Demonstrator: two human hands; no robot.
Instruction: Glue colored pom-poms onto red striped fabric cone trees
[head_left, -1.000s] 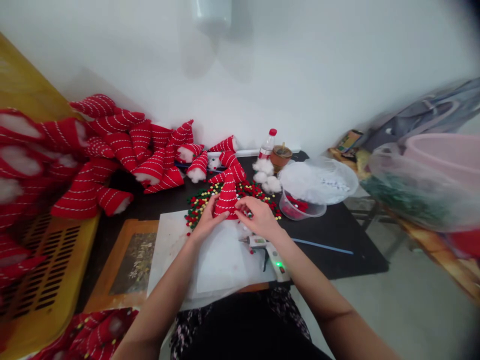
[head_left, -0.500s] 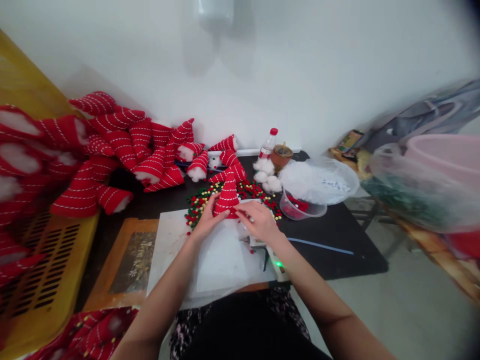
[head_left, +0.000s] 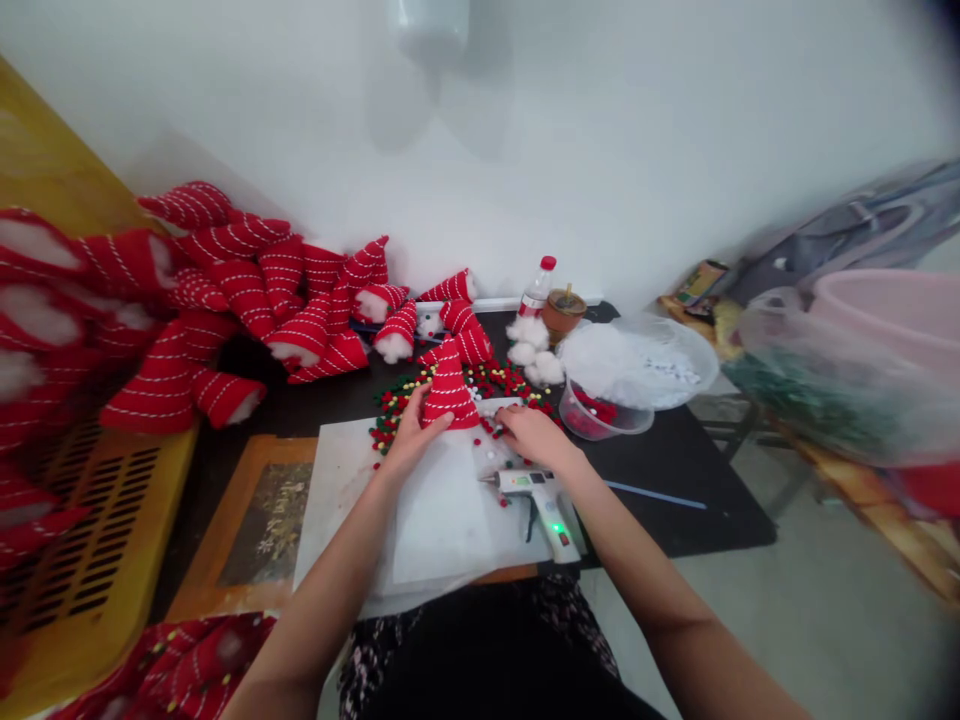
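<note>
Glue gun, its green light lit, lies at the right side of the white paper, nozzle to the left. Beyond the gun and to its left is a red striped cone, by the paper's far edge. The cone's long axis runs away from the wearer, wide hem nearest and pointed tip farthest; whether it stands or lies back, I cannot tell.

The left hand, also left of the gun, is the nearer one: it grasps the cone, thumb over the lower front by the hem, fingers along the left side. The right hand is just beyond the gun and apart from the cone, which lies to that hand's left. Its fingers bend down among small pompoms, and whether they pinch one cannot be told. The right forearm passes just right of the gun's body.

More pompoms spread farther from the gun, around the cone's sides and tip. Past the gun to the right sits a clear tub holding red pieces; white fluffy balls lie farther back.
</note>
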